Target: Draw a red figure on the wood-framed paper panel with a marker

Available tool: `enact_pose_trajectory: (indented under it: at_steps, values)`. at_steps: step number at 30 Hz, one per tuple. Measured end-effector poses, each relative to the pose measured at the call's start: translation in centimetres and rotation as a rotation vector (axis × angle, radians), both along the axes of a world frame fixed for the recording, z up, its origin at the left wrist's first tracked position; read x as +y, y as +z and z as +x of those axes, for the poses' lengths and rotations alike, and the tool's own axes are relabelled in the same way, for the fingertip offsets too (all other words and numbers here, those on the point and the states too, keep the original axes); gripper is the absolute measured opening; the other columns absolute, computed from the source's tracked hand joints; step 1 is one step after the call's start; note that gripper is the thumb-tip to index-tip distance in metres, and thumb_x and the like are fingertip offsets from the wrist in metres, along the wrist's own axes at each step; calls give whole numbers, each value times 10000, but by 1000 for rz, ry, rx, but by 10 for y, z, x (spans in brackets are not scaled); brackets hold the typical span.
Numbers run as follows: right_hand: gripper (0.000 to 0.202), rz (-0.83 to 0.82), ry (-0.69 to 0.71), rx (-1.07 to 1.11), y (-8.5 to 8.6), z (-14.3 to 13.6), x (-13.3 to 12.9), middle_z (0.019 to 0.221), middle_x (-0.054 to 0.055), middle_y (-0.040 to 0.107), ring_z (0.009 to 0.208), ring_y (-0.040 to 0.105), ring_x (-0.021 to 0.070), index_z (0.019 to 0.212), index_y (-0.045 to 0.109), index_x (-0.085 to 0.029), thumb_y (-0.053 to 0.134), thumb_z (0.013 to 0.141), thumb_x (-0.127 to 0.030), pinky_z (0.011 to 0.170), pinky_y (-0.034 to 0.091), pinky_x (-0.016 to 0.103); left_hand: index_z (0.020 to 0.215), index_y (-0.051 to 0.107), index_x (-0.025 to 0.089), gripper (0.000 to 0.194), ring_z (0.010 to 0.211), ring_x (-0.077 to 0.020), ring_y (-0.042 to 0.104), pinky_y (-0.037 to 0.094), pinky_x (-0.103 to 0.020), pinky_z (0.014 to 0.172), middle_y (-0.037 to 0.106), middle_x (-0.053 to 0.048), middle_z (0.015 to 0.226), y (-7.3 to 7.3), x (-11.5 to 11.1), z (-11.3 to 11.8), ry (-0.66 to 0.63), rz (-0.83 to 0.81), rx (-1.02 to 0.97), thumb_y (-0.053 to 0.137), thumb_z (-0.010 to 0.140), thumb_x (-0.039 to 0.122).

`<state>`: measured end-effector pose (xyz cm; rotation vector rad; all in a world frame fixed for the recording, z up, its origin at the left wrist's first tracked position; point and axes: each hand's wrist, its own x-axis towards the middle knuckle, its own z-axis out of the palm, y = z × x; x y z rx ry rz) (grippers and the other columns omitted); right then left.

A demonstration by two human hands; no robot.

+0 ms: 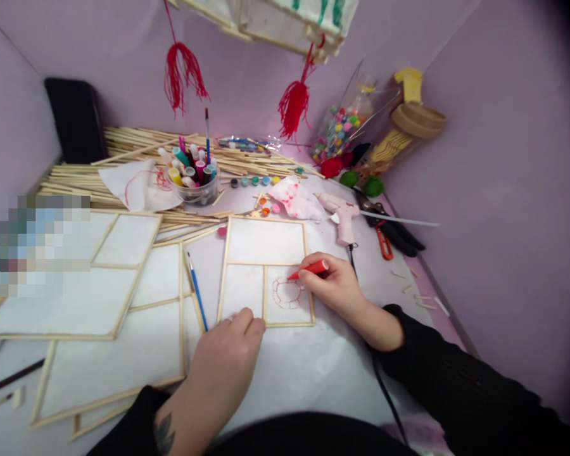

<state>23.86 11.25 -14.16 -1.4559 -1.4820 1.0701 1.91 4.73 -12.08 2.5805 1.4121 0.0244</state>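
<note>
A red marker [317, 270] is pinched in my right hand [339, 285], its tip at a paper panel framed with thin wooden sticks [246, 291]. In the panel's lower right section is a red drawing [287, 292], a ring within a ring split by short lines. My left hand [235, 345] has its fingers curled at the panel's bottom edge, holding it against the table; the fingertips are partly hidden. A blue paintbrush [197, 291] lies just left of this panel.
More framed panels [147, 342] overlap on the left. Behind stand a tub of markers [197, 183] and piled wooden sticks [76, 183]. A pink glue gun [339, 215], its cord and pliers [396, 234] lie right. Red tassels [294, 107] hang overhead.
</note>
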Motion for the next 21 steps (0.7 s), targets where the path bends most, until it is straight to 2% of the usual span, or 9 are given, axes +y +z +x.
enact_pose_trajectory:
  at_steps: [10, 14, 16, 18, 20, 21]
  values:
    - [31, 7, -52, 42, 1, 0, 1, 661, 3, 647, 589, 567, 145, 731, 653, -202, 669, 718, -225, 567, 470, 276, 783, 620, 210, 229, 565, -182, 531, 383, -290, 502, 536, -8, 691, 1, 0, 1, 5, 7, 10, 466, 871, 65]
    - [49, 110, -197, 90, -2, 2, 6, 772, 16, 653, 691, 612, 164, 795, 651, -220, 655, 770, -262, 649, 504, 300, 862, 631, 214, 210, 618, -172, 584, 431, -277, 541, 598, -10, 750, -1, 1, -4, 23, 42, -83, 446, 920, 132]
    - [82, 178, -288, 137, -5, 4, 10, 851, 21, 647, 773, 629, 172, 849, 639, -235, 650, 790, -290, 714, 509, 312, 968, 622, 206, 197, 733, -175, 631, 478, -274, 633, 648, -25, 846, 0, 5, -11, 95, 126, -189, 426, 955, 203]
    - [128, 219, -338, 205, -7, 6, 14, 900, 20, 632, 822, 632, 169, 898, 622, -242, 649, 799, -319, 758, 503, 315, 1078, 588, 174, 228, 907, -196, 647, 497, -287, 766, 673, -65, 986, 3, 11, -19, 227, 199, -257, 397, 970, 237]
    - [160, 207, -342, 285, -7, 7, 17, 900, 13, 616, 812, 629, 160, 918, 608, -241, 649, 799, -340, 756, 498, 309, 1173, 539, 136, 282, 1014, -230, 636, 498, -317, 822, 658, -116, 1117, 7, 18, -24, 378, 171, -218, 365, 967, 221]
    - [168, 179, -331, 324, -6, 6, 17, 880, 8, 609, 789, 624, 153, 917, 607, -238, 654, 794, -343, 740, 496, 302, 1216, 511, 127, 310, 1004, -245, 647, 506, -333, 803, 652, -134, 1148, 9, 21, -25, 444, 112, -168, 353, 962, 208]
